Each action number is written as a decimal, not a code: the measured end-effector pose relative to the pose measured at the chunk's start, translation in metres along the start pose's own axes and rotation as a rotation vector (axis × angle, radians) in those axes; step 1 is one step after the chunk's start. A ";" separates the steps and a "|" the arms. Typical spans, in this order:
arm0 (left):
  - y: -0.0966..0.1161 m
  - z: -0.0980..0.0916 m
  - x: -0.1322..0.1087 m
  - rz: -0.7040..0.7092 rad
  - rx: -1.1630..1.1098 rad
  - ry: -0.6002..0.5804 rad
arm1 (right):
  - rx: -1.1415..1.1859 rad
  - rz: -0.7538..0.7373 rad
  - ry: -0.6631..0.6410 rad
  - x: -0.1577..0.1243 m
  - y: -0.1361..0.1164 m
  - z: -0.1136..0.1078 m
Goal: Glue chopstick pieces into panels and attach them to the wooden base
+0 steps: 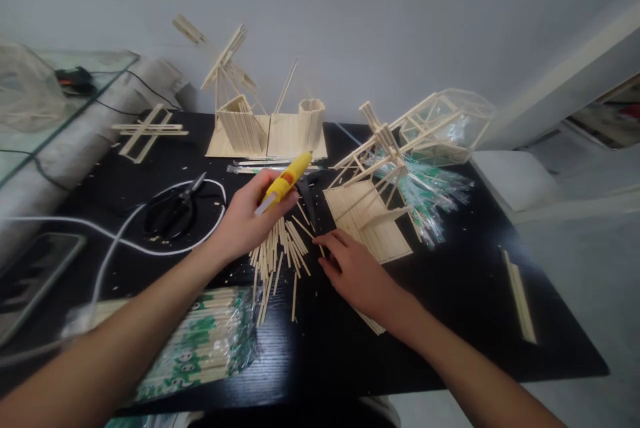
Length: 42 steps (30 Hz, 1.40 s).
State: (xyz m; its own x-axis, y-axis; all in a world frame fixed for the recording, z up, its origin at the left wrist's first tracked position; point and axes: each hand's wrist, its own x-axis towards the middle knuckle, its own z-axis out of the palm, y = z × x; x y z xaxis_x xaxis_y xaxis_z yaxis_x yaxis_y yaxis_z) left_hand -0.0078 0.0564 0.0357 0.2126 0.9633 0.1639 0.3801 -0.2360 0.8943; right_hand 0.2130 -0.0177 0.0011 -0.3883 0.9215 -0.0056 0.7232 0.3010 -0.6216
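Two hands: left (250, 218) gripping yellow plastic tool (295, 175) | right (357, 271) curled, grip unclear | slim wooden sticks (274, 251)

Place: craft workspace | Signs: black table (450, 328), stick models (311, 125), loose sticks (273, 258)

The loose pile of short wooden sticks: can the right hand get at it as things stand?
Probably yes: the right hand is just beside the pile of short wooden sticks, and I see nothing blocking the way between its fingertips and the pile.
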 end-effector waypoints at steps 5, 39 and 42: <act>-0.019 -0.008 -0.017 -0.041 0.027 -0.074 | 0.152 -0.090 -0.021 -0.004 0.015 -0.010; -0.037 -0.031 -0.031 0.095 0.223 -0.075 | 0.066 -0.300 -0.191 -0.012 0.028 -0.024; -0.036 -0.032 -0.031 0.107 0.230 -0.062 | 0.013 -0.339 -0.161 -0.013 0.026 -0.020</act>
State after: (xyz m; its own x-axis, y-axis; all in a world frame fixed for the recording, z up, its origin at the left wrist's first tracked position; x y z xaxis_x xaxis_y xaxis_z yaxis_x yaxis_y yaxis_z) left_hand -0.0568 0.0394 0.0115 0.3143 0.9234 0.2205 0.5456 -0.3658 0.7540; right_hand 0.2487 -0.0168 0.0010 -0.6900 0.7195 0.0795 0.5313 0.5780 -0.6194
